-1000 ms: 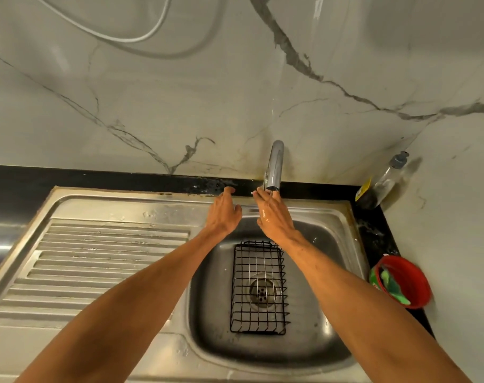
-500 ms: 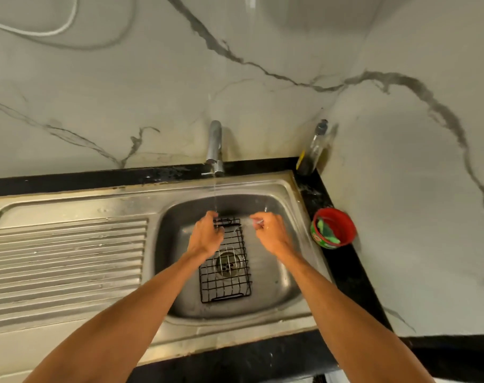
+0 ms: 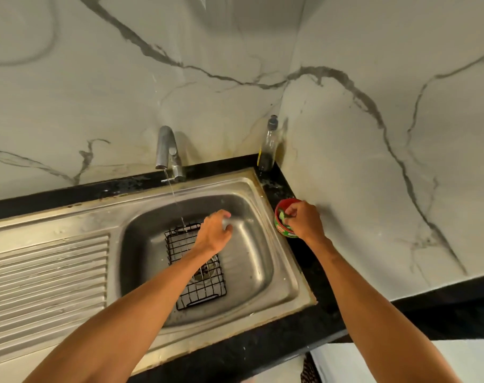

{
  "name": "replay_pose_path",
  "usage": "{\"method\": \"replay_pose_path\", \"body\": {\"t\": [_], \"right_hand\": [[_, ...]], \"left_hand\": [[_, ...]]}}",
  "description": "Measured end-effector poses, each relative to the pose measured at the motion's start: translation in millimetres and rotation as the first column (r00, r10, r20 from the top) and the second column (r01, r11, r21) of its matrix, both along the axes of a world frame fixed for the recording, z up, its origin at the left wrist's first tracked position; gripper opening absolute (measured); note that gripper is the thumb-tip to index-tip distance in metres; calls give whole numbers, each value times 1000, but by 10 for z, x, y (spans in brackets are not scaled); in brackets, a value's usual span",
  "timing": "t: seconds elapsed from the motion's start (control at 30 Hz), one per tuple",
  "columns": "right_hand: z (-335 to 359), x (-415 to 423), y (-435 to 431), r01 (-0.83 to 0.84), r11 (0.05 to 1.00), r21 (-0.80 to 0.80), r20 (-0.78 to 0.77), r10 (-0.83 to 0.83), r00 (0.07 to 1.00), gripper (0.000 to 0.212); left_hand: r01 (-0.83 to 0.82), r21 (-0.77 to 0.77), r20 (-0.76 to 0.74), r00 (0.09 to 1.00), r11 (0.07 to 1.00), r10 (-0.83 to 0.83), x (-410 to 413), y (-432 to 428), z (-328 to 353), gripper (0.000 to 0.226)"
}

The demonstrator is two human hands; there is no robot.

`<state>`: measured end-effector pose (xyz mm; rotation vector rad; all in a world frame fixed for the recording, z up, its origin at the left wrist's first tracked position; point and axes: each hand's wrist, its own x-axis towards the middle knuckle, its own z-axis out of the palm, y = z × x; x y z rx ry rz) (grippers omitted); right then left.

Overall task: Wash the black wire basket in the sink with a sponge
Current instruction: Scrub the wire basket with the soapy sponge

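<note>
The black wire basket (image 3: 199, 283) lies flat on the bottom of the steel sink (image 3: 285, 261), over the drain. A thin stream of water from the tap (image 3: 164, 150) falls on its far end. My left hand (image 3: 214, 233) hovers over the basket's far right corner with fingers loosely curled, holding nothing. My right hand (image 3: 304, 219) reaches into the red tub (image 3: 280, 229) on the black counter right of the sink. Its fingertips pinch the green sponge (image 3: 281, 216) inside the tub. Most of the sponge is hidden by the hand.
A ribbed steel drainboard (image 3: 41, 272) adjoins the sink on the left. A clear bottle with dark liquid (image 3: 268, 147) stands in the back corner against the marble wall. The wall rises close behind the tub on the right.
My right hand has moved from over the sink to the red tub and taken hold of the sponge. My left hand shifted slightly right over the basket. The view turned to the right.
</note>
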<state>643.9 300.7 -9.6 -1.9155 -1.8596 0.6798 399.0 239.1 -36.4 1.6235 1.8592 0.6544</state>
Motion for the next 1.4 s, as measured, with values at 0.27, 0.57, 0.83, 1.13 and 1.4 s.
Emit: {"method": "replay_pose_path", "body": {"t": [0.27, 0.57, 0.83, 1.13, 1.4], "right_hand": [[-180, -7, 114, -110, 993, -42, 162, 115, 980, 14], [79, -322, -48, 57, 969, 239, -93, -35, 995, 23], [-263, -1142, -398, -45, 997, 63, -317, 62, 946, 25], [-947, -1351, -488, -107, 992, -69, -288, 83, 954, 14], [-1053, -1441, -393, -88, 993, -73, -302, 62, 951, 13]], "left_hand": [[8, -23, -27, 1000, 1000, -8, 33, 117, -78, 30], [-198, -132, 2, 980, 971, 200, -387, -144, -237, 36], [-481, -384, -105, 871, 788, 480, -767, -452, -804, 69], [-569, -503, -267, 818, 650, 510, -327, -339, -1191, 149], [-572, -555, -264, 809, 603, 525, -228, -178, -1190, 156]]}}
